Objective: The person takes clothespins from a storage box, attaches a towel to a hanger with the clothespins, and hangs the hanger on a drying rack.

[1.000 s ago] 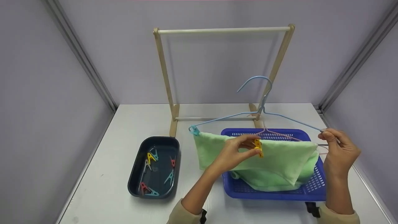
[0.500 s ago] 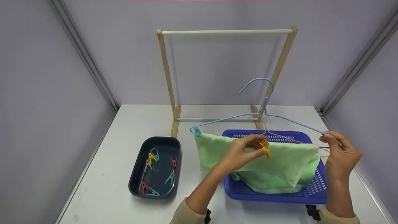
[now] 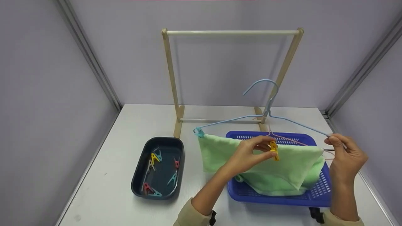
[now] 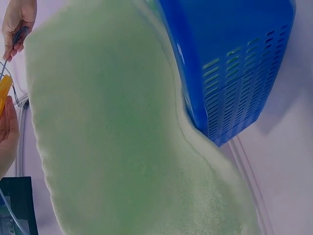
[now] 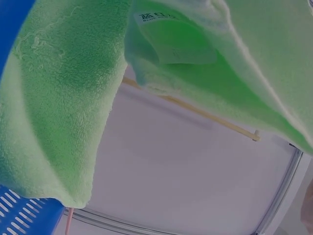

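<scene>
Head view records a white table [image 3: 103, 188] bearing a wooden rack [image 3: 232, 32] at the rear. Forward of its right leg stands a blue basket [image 3: 273, 199]. A green towel [image 3: 292, 163] hangs from a light-blue hanger [image 3: 268, 111] over the basket; a pink hanger [image 3: 290, 139] shows partly behind the towel. At left, a dark tray [image 3: 163, 179] contains red, turquoise, yellow and pale pegs [image 3: 154, 158]. The right hand [image 3: 348, 157] grips the right end of the light-blue hanger. The left hand [image 3: 246, 157] pinches a yellow peg [image 3: 274, 150] in front of the towel's upper edge; contact between peg and towel cannot be determined. A turquoise peg [image 3: 198, 132] sits at the light-blue hanger's left end, by the towel's upper corner.
</scene>
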Demonstrator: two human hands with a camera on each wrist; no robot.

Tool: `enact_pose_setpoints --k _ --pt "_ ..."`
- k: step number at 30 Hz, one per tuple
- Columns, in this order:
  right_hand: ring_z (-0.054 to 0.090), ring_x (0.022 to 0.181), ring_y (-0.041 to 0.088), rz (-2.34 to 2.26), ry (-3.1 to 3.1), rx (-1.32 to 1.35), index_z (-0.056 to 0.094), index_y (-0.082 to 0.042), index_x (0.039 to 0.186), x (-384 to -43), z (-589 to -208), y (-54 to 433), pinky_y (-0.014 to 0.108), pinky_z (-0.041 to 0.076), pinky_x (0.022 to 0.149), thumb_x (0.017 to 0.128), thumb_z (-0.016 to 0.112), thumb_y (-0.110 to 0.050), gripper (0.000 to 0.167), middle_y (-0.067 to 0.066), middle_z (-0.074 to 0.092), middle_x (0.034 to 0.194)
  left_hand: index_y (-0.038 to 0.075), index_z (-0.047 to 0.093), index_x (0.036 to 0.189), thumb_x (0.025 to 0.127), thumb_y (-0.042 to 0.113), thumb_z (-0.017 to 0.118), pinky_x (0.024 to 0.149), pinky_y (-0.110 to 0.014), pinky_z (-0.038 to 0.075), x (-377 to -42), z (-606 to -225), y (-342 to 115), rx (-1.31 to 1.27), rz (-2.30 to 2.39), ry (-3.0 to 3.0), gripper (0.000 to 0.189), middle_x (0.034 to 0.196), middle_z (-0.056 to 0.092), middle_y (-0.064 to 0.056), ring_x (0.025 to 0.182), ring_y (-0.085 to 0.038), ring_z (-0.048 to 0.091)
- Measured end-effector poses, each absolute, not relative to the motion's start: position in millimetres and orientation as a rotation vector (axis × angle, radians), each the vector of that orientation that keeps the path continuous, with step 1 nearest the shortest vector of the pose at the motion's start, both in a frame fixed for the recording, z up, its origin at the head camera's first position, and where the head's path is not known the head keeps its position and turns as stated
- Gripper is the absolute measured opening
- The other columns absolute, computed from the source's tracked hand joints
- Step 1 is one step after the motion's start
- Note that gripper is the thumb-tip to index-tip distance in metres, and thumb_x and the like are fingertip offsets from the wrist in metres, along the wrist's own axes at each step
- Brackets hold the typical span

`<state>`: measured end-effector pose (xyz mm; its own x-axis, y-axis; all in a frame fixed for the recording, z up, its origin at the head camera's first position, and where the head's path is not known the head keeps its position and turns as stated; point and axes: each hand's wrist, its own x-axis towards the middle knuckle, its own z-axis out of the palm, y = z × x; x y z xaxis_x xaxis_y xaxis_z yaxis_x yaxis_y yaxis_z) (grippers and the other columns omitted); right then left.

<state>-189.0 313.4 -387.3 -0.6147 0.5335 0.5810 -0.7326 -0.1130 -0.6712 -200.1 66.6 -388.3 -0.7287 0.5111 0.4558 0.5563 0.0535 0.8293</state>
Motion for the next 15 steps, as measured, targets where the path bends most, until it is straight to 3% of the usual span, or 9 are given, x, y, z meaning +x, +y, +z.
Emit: enact_pose_setpoints --k 15 --pt "0.060 0.063 0.022 1.853 -1.253 0.273 0.057 0.027 0.083 -188.8 -388.0 313.1 0.024 0.051 0.066 0.076 0.063 0.018 0.013 0.018 0.062 0.069 0.004 0.057 0.118 0.087 0.013 0.064 0.079 -0.014 0.045 -198.7 -385.7 77.1 -1.197 -1.785 -2.247 0.033 0.102 0.062 -0.002 0.089 0.004 0.057"
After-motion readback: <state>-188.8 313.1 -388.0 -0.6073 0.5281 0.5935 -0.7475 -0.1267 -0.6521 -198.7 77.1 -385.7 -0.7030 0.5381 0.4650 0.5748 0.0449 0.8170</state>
